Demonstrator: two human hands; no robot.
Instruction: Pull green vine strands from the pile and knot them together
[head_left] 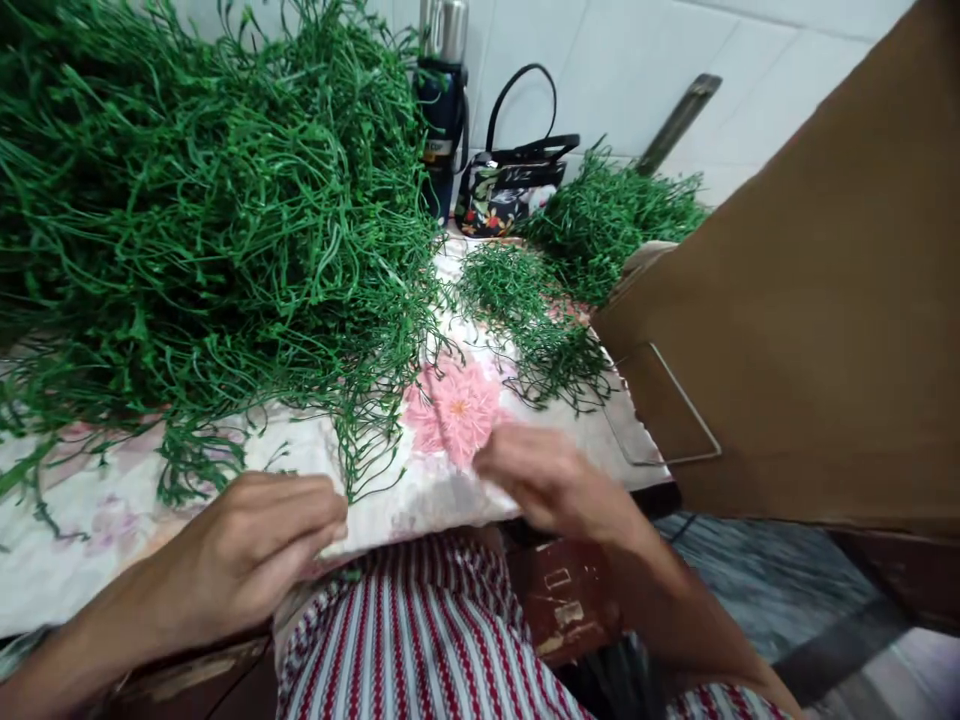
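My left hand (277, 535) rests at the front edge of the table, fingers curled and pressed together; what they hold, if anything, is hidden. Just beyond it lie a few loose green sprigs (367, 440), thin-stemmed with small tips, like artificial greenery. My right hand (536, 470) is over the cloth beside a printed pink flower (456, 405). Its fingers are bent inward, blurred by motion, and I cannot make out anything in them. A large heap of the same sprigs (225, 200) covers the left and back. A smaller pile of sprigs (559, 350) lies beyond my right hand.
The floral tablecloth (427, 505) ends close to my lap. A tall cardboard box (795, 330) with a bent wire (686, 400) stands at the right. Against the tiled wall are a dark flask (441, 120), a flowered handbag (506, 190) and another sprig heap (611, 215).
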